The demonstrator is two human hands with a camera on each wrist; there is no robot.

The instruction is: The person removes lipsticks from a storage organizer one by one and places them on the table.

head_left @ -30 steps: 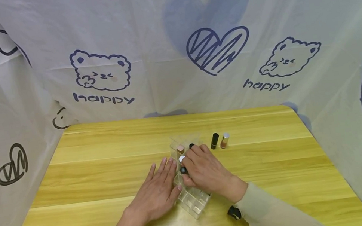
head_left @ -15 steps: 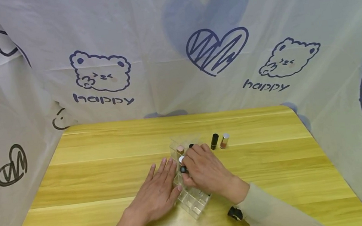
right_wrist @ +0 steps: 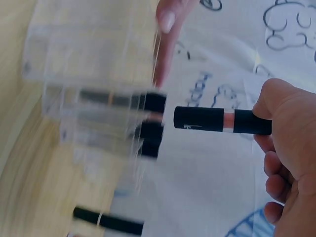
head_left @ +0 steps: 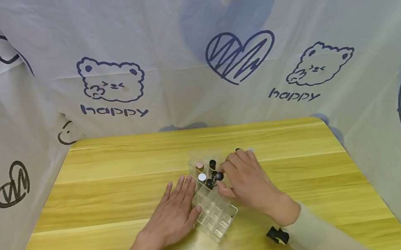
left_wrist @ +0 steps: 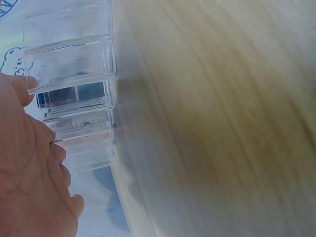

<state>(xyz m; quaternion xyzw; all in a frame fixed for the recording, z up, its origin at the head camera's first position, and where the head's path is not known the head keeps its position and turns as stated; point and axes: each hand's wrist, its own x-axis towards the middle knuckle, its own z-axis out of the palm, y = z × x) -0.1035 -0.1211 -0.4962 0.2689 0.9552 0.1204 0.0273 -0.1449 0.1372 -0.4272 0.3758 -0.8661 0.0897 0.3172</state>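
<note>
My right hand [head_left: 250,183] pinches a black lipstick [right_wrist: 202,119] with a pinkish band between thumb and fingers. In the right wrist view, that lipstick is outside the clear compartment organizer [right_wrist: 94,54], apart from it. My left hand [head_left: 173,211] lies along the organizer's left side, fingers straight, thumb touching its edge. Several lipsticks stand in the organizer's far compartments: a white-topped one [head_left: 202,177], a pink-topped one [head_left: 199,166] and black-capped ones [head_left: 212,164]. The nearer compartments [head_left: 216,219] hold nothing visible.
Behind my right hand, a black lipstick [right_wrist: 108,220] and a silver-capped tube [head_left: 250,150] stand on the wooden table [head_left: 110,186], mostly hidden in the head view. A printed cloth [head_left: 180,81] hangs behind the table and at both sides.
My right hand has moved rightward off the organizer with the black lipstick, uncovering other black caps and covering most of the two items on the table. The left hand stays put.
</note>
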